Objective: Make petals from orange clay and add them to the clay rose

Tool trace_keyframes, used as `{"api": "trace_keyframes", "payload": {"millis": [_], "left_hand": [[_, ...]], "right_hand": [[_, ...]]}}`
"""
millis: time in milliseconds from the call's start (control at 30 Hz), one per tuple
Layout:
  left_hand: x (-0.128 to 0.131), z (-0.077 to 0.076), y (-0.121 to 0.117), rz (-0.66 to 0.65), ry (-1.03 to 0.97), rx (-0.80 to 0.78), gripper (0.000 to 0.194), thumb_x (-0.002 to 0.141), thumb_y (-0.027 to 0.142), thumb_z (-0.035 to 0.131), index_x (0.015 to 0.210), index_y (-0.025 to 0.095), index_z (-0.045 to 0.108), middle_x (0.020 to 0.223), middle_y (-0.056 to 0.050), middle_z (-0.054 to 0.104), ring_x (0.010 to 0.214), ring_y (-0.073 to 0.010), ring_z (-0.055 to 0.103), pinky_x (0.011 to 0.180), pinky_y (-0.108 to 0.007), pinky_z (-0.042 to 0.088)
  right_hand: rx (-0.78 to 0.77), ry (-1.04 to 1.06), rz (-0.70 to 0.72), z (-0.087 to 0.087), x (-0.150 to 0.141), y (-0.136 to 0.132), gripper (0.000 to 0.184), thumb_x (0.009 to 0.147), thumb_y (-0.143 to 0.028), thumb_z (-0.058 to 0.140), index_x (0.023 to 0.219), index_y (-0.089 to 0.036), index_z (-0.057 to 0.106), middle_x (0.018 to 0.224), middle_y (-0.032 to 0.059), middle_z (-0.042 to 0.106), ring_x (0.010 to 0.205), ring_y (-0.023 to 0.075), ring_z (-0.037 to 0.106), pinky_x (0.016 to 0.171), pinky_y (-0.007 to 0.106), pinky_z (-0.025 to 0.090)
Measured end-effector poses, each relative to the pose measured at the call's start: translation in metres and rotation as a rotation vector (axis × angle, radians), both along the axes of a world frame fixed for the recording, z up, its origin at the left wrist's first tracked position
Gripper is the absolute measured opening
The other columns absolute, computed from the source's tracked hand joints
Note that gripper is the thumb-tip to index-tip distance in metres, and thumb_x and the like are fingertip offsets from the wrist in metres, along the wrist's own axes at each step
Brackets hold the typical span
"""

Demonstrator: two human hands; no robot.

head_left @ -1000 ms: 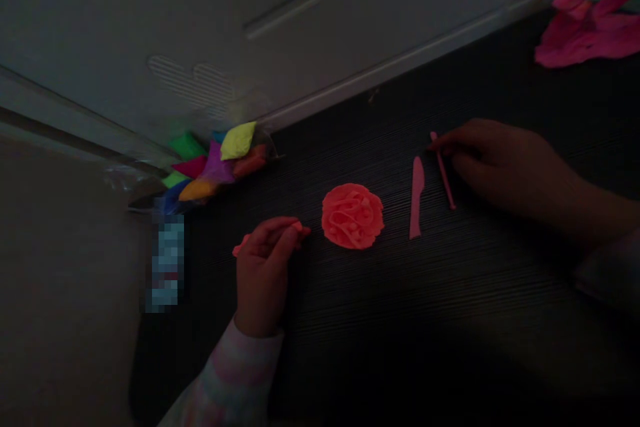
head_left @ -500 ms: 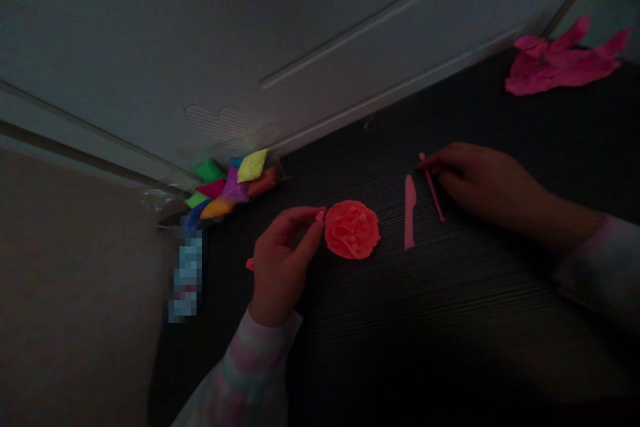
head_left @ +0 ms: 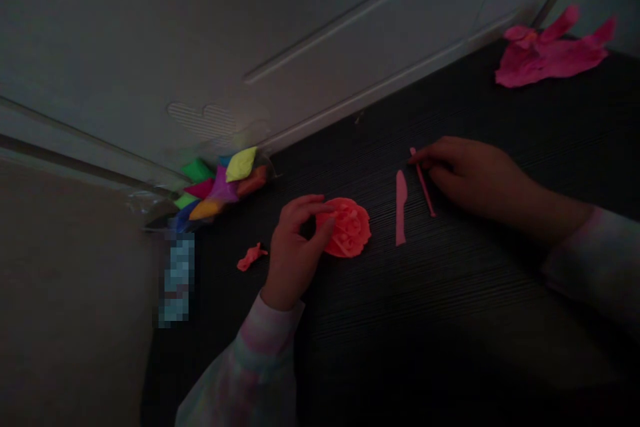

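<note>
My left hand (head_left: 296,250) reaches over the left part of a round, ruffled coral clay piece (head_left: 351,232), thumb and forefinger curled towards each other. Whatever lies between those fingertips blends into the clay. Behind that hand, a small twisted coral clay piece (head_left: 251,257) lies on the dark table. On the right, my right hand (head_left: 463,173) has its fingers closed at the upper end of a thin pink modelling stick (head_left: 425,188). Between the stick and the round clay lies a flat pink plastic clay knife (head_left: 401,208).
A clear bag of coloured clay packets (head_left: 220,183) sits at the left against the white panel (head_left: 325,33). In front of it is a blurred-out light blue item (head_left: 177,280). Crumpled pink clay (head_left: 553,57) stands at the far right back.
My left hand has moved right, from beside the round clay to over its left part; a small coral bit showed in its pinch before. My right hand keeps its place at the stick.
</note>
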State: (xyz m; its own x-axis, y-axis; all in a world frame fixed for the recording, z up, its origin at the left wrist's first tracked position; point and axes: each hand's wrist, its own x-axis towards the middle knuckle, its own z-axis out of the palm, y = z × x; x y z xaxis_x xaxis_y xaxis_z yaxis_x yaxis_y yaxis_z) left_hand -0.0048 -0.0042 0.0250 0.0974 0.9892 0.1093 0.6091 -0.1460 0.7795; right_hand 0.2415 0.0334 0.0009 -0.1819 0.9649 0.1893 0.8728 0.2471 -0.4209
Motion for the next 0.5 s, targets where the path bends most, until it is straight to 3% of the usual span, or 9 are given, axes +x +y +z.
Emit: {"api": "trace_keyframes", "payload": {"millis": [200, 500], "left_hand": [[0.0021, -0.0011, 0.0008, 0.008, 0.035, 0.002, 0.012, 0.072, 0.022, 0.060, 0.083, 0.021, 0.065, 0.103, -0.004, 0.060, 0.101, -0.0200, 0.053, 0.091, -0.039, 0.038], [0.0027, -0.0034, 0.0008, 0.002, 0.118, 0.075, 0.017, 0.074, 0.027, 0.059, 0.089, 0.023, 0.067, 0.101, -0.004, 0.061, 0.098, -0.0193, 0.054, 0.089, -0.038, 0.040]], "right_hand": [[-0.047, 0.000, 0.011, 0.0047, -0.0008, -0.0015, 0.028, 0.077, -0.014, 0.040, 0.093, -0.012, 0.062, 0.094, 0.0095, 0.062, 0.085, 0.0204, 0.058, 0.076, 0.035, 0.045], [-0.061, 0.004, 0.002, 0.0047, -0.0008, -0.0018, 0.028, 0.078, -0.015, 0.040, 0.094, -0.013, 0.063, 0.095, 0.0088, 0.062, 0.087, 0.0209, 0.058, 0.078, 0.037, 0.045]]}}
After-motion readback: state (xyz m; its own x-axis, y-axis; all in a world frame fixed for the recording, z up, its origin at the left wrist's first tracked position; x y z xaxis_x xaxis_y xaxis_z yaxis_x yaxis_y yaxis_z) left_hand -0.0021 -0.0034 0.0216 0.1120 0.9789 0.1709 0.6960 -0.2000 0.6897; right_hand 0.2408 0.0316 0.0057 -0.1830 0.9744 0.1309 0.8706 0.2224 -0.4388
